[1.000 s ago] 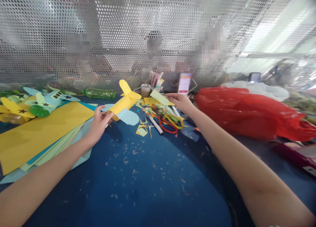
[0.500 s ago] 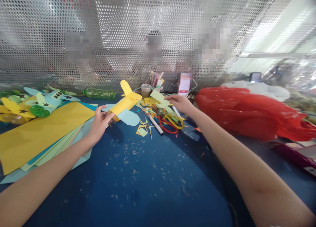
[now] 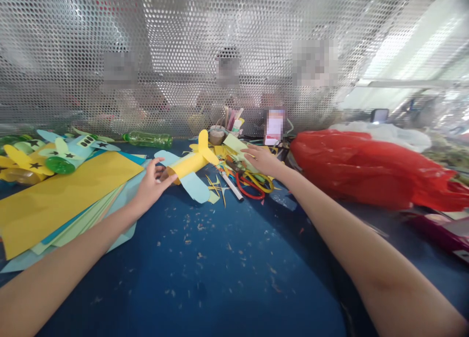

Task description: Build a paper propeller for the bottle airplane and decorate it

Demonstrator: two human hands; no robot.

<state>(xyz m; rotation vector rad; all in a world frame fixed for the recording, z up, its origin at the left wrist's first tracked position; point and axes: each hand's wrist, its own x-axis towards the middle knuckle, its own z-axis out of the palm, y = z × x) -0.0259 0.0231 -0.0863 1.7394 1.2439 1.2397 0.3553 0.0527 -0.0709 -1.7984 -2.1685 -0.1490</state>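
My left hand [image 3: 154,183] is closed round the front end of a yellow paper-tube plane [image 3: 188,163] with pale blue wings and a yellow tail, held just above the blue table [image 3: 220,268]. My right hand [image 3: 261,159] reaches into a heap of paper scraps [image 3: 234,168]. Its fingers rest curled on a pale green paper piece [image 3: 236,144] and on yellow offcuts. Whether they grip anything is hidden. A white marker [image 3: 231,185] and a red loop [image 3: 249,188] lie beside that hand.
Stacked yellow, green and blue paper sheets [image 3: 62,195] lie at the left, with finished bottle planes [image 3: 54,156] behind them. A green bottle [image 3: 148,139] and a cup of pens [image 3: 220,131] stand by the perforated metal screen [image 3: 220,58]. A red plastic bag [image 3: 366,168] fills the right.
My left hand has rolled the plane, so its tail tilted right and a blue wing swung down toward me. My right hand has dropped lower into the scrap heap.
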